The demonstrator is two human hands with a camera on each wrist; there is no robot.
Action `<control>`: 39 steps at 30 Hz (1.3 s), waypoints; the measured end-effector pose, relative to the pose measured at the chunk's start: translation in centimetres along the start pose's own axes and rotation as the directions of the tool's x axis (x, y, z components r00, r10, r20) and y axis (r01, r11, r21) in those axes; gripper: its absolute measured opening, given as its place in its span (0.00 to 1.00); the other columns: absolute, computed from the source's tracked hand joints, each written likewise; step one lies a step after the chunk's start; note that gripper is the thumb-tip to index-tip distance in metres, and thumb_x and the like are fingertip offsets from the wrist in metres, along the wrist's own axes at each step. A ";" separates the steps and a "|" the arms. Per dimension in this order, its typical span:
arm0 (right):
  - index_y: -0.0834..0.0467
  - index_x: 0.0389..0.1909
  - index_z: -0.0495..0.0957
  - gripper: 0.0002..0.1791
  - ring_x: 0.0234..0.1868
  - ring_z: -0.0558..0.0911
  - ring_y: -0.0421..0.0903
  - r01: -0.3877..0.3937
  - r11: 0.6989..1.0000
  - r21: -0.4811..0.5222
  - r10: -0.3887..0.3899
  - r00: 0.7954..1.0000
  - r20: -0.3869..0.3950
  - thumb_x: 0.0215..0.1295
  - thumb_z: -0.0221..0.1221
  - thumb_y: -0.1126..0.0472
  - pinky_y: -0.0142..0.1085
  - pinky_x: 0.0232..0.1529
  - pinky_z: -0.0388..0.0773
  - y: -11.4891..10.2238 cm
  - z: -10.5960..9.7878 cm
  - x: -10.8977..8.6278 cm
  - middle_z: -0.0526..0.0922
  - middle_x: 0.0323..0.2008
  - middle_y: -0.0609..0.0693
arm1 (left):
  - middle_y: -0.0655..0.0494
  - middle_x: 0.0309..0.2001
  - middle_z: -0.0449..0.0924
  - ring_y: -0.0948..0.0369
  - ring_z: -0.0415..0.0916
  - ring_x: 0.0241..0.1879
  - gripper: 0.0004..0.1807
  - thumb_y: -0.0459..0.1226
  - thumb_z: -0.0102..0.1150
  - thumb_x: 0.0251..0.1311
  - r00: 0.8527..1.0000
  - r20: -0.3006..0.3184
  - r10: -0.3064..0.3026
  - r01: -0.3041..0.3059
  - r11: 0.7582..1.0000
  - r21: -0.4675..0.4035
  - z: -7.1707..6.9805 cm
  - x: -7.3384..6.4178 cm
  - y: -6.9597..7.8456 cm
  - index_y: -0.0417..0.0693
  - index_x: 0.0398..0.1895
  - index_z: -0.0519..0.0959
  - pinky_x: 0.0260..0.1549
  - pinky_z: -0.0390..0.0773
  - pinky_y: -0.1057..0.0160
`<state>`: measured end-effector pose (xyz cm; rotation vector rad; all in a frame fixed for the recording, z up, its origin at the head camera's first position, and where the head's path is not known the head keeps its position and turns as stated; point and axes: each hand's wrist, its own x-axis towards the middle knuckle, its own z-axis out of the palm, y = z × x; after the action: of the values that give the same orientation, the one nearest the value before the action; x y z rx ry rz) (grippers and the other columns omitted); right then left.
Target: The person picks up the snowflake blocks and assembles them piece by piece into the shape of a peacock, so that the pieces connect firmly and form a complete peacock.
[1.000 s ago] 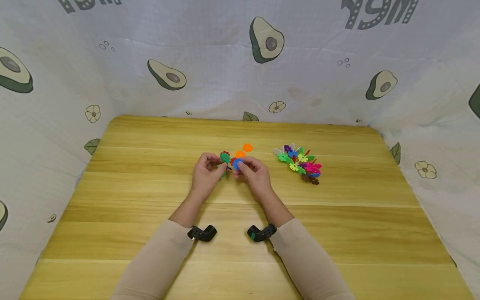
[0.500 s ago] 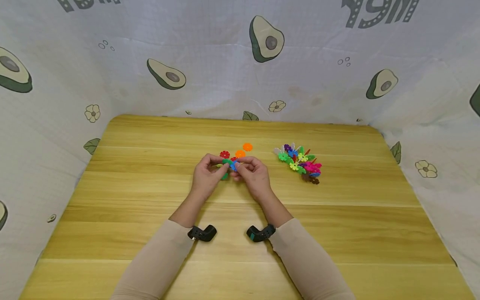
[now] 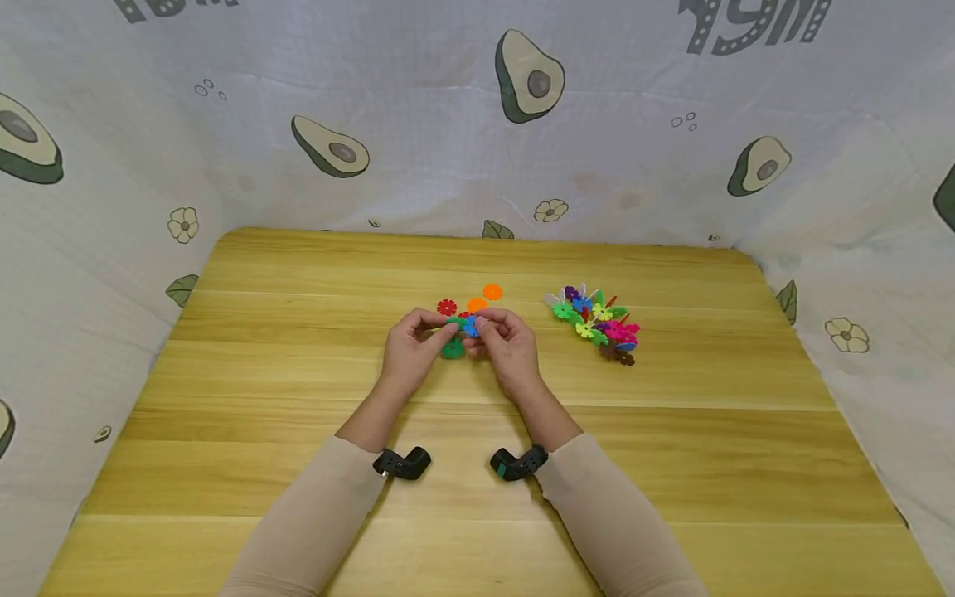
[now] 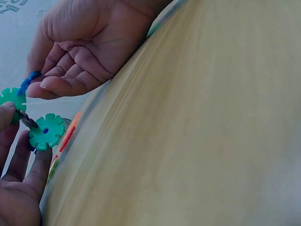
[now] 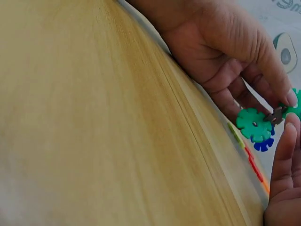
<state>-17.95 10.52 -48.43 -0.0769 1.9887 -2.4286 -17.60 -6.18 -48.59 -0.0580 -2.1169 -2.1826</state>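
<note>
My left hand (image 3: 409, 350) pinches a small cluster of plastic snowflake discs. In the left wrist view it shows a green notched disc (image 4: 47, 132), joined by a brown disc (image 4: 27, 119) to a second green disc (image 4: 14, 98). A dark blue disc (image 5: 264, 144) sits behind the lower green one in the right wrist view. My right hand (image 3: 511, 352) pinches a blue disc (image 3: 470, 327) between thumb and forefinger. Its edge meets the upper green disc; whether the slots interlock I cannot tell. Fingers partly hide both pieces.
Behind the hands lie loose discs on the wooden table (image 3: 298, 398): a red one (image 3: 446, 308) and orange ones (image 3: 492, 292). To the right stands a many-coloured assembly of joined discs (image 3: 597, 323). A patterned cloth (image 3: 418, 99) hangs at the back and sides.
The cluster has turned in my left hand, so the upper green disc, earlier facing the camera, now lies flatter. The blue disc has come against it. The red disc behind is uncovered.
</note>
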 end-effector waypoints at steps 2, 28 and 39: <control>0.72 0.54 0.75 0.14 0.25 0.86 0.37 0.001 1.000 -0.008 -0.001 0.999 -0.045 0.75 0.57 0.66 0.29 0.31 0.86 0.0 0.0 0.1 0.83 0.27 0.43 | 0.55 0.40 0.84 0.65 0.83 0.43 0.09 0.32 0.70 0.62 1.000 -0.029 -0.010 0.010 1.000 -0.022 -0.1 0.1 -0.1 0.37 0.42 0.82 0.41 0.83 0.74; 0.61 0.45 0.73 0.06 0.26 0.88 0.37 -0.084 0.988 0.131 0.093 0.994 -0.063 0.71 0.59 0.68 0.28 0.29 0.85 -0.4 -0.1 0.2 0.88 0.25 0.42 | 0.58 0.39 0.87 0.62 0.82 0.45 0.08 0.33 0.71 0.61 0.996 0.091 -0.014 0.015 1.000 -0.011 -0.2 0.0 -0.2 0.38 0.39 0.83 0.43 0.83 0.70; 0.61 0.38 0.71 0.07 0.22 0.88 0.39 -0.047 0.996 0.072 0.050 0.998 -0.040 0.70 0.62 0.67 0.30 0.25 0.85 -0.2 -0.1 0.1 0.88 0.23 0.45 | 0.58 0.39 0.87 0.63 0.84 0.43 0.07 0.29 0.70 0.60 0.992 0.123 0.024 -0.022 1.000 -0.021 -0.1 0.0 -0.2 0.33 0.38 0.83 0.44 0.84 0.72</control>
<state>-18.08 10.62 -48.20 0.0219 1.8940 -2.4883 -17.58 -6.32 -48.77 -0.2232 -2.1457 -2.2413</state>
